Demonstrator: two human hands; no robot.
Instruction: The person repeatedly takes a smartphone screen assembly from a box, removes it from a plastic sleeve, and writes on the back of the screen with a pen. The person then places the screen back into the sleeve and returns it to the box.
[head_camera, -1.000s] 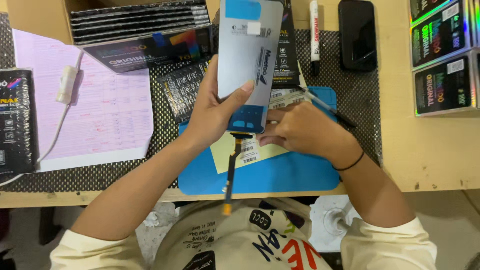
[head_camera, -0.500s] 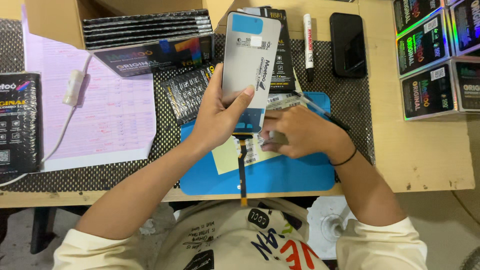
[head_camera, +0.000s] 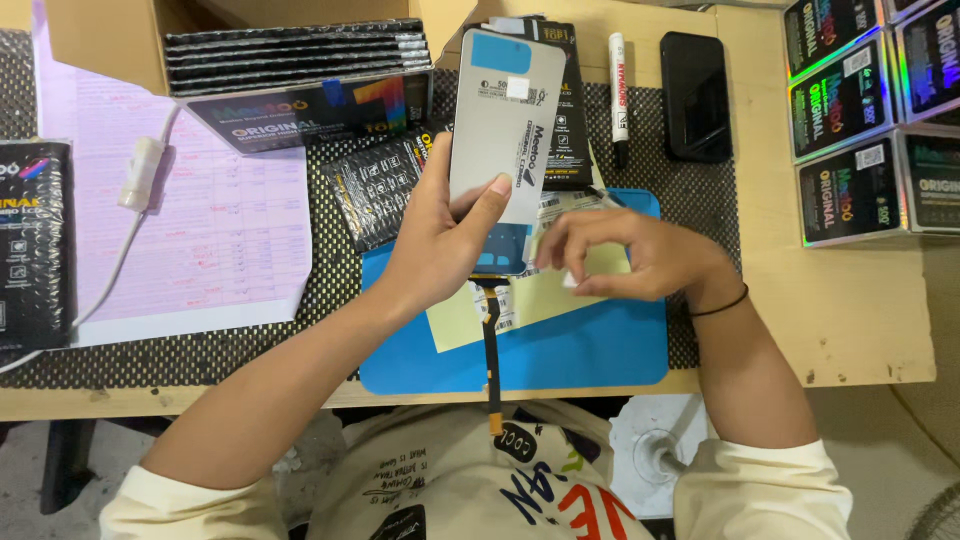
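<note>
Since earlier, right hand (head_camera: 625, 255) has come off the screen panel (head_camera: 505, 130); left hand (head_camera: 440, 240) grips its lower end, long axis upward, right fingers pinched just beside.

screen panel (head_camera: 505, 120): glossy film | mat (head_camera: 580, 350): matt blue rubber | table (head_camera: 840, 310): bare wood

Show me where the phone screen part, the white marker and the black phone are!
phone screen part (head_camera: 505, 110), head view, middle of its grey back, held in the left hand (head_camera: 440, 240).
white marker (head_camera: 619, 80), head view, middle of its barrel.
black phone (head_camera: 695, 95), head view, centre of its dark face.
</note>
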